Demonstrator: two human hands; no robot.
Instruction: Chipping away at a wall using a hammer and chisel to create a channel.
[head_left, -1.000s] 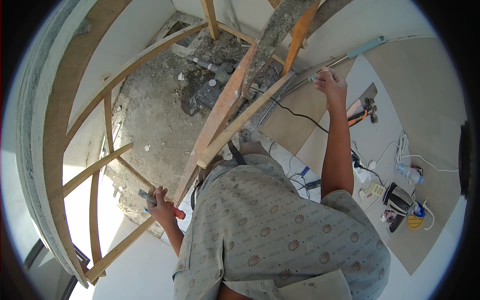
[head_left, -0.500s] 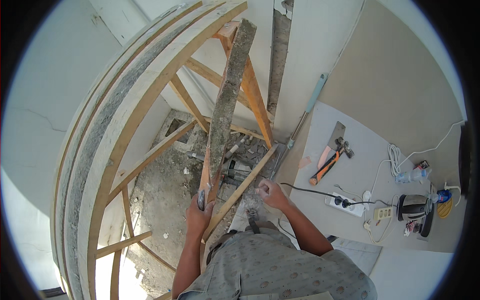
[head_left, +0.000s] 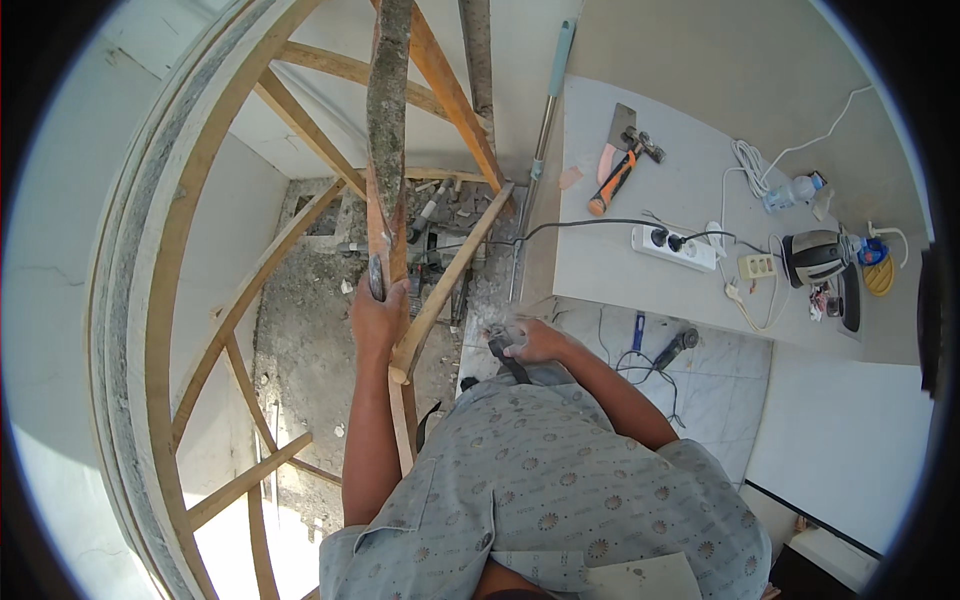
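My left hand (head_left: 378,322) is closed, with a short dark grey metal piece (head_left: 376,277) standing up between thumb and fingers; its kind is unclear. This hand rests against a narrow wooden beam (head_left: 387,140), caked with grey cement on its upper part. At my waist, my right hand (head_left: 537,342) curls its fingers at a black strap-like thing (head_left: 503,347). Blurred grey dust shows around those fingers, and whatever they grip cannot be made out.
A curved timber frame (head_left: 165,250) with cross braces rises on the left. Rubble (head_left: 440,220) covers the floor beyond the beam. On the right, a white board (head_left: 610,250) bears a trowel (head_left: 618,130), a hammer (head_left: 615,180), a power strip (head_left: 675,248), cables and a bottle (head_left: 795,193).
The view has shifted, so the scene sits higher and further left. My right hand has come to the black thing at my waist. My left hand stays at the same part of the beam.
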